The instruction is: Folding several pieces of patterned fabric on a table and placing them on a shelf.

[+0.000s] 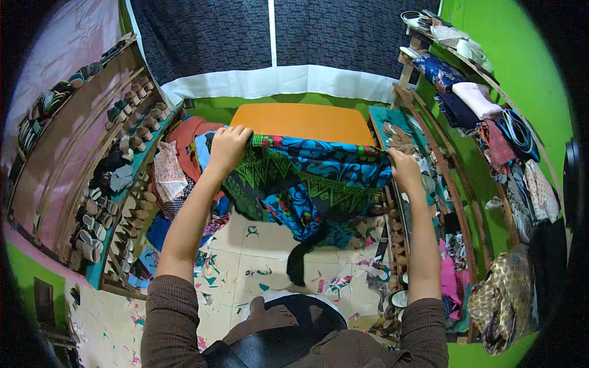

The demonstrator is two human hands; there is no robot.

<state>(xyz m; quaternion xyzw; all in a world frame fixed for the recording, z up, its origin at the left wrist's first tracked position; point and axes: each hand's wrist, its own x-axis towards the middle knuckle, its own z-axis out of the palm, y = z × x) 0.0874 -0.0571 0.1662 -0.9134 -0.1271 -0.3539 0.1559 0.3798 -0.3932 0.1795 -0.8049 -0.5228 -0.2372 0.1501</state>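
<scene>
A patterned cloth (319, 178) in blue, green, black and red hangs stretched between my two hands in front of me. My left hand (229, 147) grips its upper left corner, with fingers closed over the edge. At the right end of the same edge, my right hand (405, 168) is closed on the cloth, a little lower than the left. The cloth's lower part droops in folds, and a black strip (298, 264) dangles from it toward the floor. Whether it is a garment or a plain piece of fabric, I cannot tell.
An orange board (300, 121) stands behind the cloth. A heap of clothes (169, 175) lies beside my left arm. Shoe racks (92, 270) line the left; wooden shelves (457, 196) with folded clothes (478, 101) line the right. Fabric scraps (337, 283) litter the tiled floor (245, 279).
</scene>
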